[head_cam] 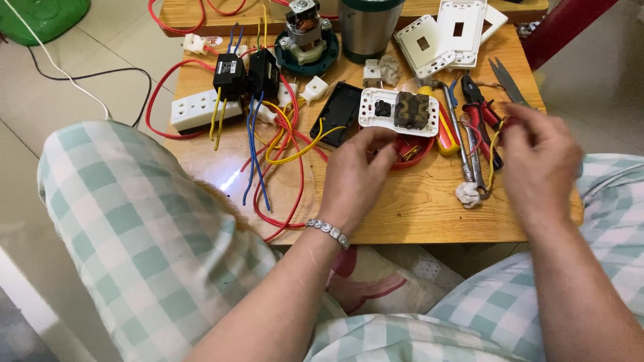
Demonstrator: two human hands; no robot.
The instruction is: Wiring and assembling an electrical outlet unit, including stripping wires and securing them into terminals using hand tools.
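My left hand [354,175], with a bead bracelet on its wrist, reaches over the wooden table [429,208]. Its fingertips dip into a small red dish [417,153] of small metal parts, just below a white socket plate [400,110] with dark modules. Whether the fingers pinch anything is hidden. My right hand [539,163] is at the table's right edge, its fingers closed on the top end of a thin yellow wire [493,157]. The wire hangs down past red-handled pliers [480,110].
Red, yellow and blue wires [278,151] sprawl over the table's left half, beside a white power strip [201,110], black boxes [337,112], a small motor [305,32], a steel cup [365,27] and white face plates [444,33]. A screwdriver [444,134], metal wrench [463,144] and scissors [506,80] lie at the right.
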